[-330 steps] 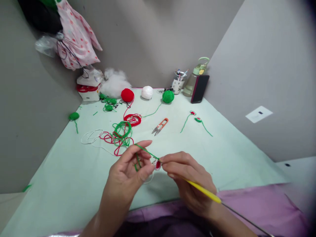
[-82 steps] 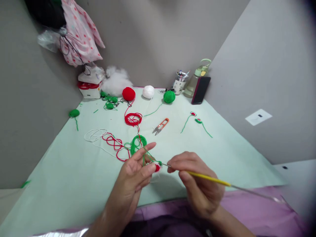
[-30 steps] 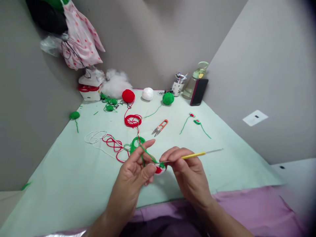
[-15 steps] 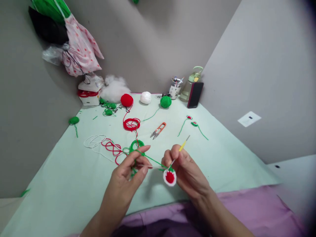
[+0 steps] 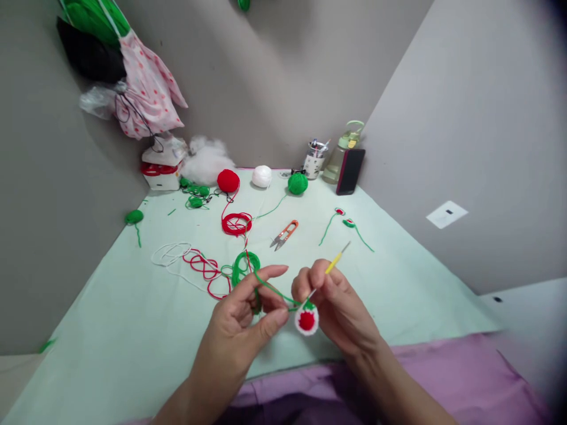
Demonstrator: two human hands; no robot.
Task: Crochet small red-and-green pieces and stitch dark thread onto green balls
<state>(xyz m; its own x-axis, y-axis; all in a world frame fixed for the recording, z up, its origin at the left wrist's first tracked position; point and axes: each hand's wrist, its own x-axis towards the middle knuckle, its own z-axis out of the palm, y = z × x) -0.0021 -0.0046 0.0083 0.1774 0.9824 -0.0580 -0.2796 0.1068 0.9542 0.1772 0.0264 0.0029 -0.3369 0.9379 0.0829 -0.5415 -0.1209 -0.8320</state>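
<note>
- The desk carries everything under its pale green cover; snips, balls and loose yarn lie in the same arrangement as half a second ago.
- The left hand is near the right one, the two not touching. Its forefinger is raised with yarn over it; thumb and another fingertip lie close together, though I cannot tell whether they pinch anything. Half a second ago it was farther from the right hand.
- The right hand is closed on the hook, fingers bent round the shaft.
- The green coil lies just beyond the left hand; eleven seconds ago it was farther up the desk, against the red coil.
- The yellow-handled hook slants upward to the right, its lower end at the disc's top edge. One second ago it lay nearly level.
- The crocheted disc, red within white, hangs below the right fingertips with its face showing. One second ago it was between both hands, under the left thumb.
- Green stitches sit along the disc's top edge; eleven seconds ago none could be made out.
- The green strand runs from the left forefinger to those stitches.
</note>
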